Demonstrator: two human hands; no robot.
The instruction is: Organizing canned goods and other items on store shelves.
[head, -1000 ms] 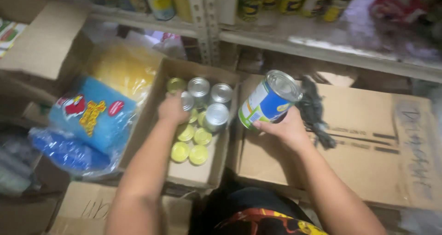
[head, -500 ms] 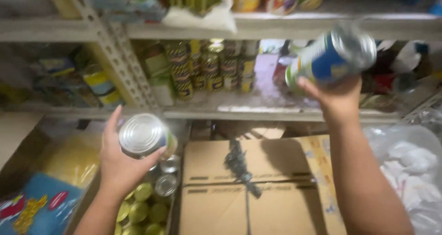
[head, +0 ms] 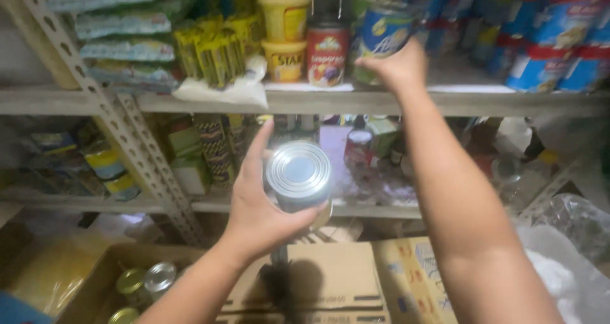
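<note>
Head camera view of shelf stocking in a crowded storeroom: the right hand point(head: 393, 67) is closed around a blue-and-yellow labelled tin can point(head: 381, 38), tilted at the edge of the upper grey metal shelf point(head: 159, 100), apparently being set down. The left hand point(head: 264, 206) grips a second silver-topped tin can point(head: 299, 175) at chest height, its lid facing the camera, ready to follow. Placing the raised can seems to call for a gap just beside the red-labelled jar point(head: 328, 54) and the stacked yellow plastic tubs point(head: 284, 38), which crowd the spot; a white plastic bag point(head: 222, 90) lies further left. Blue-and-white cans point(head: 540, 51) fill the shelf's right side. Below, an open brown cardboard box point(head: 95, 279) holds more silver-lidded cans point(head: 146, 279), next to closed cardboard cartons point(head: 343, 279).
</note>
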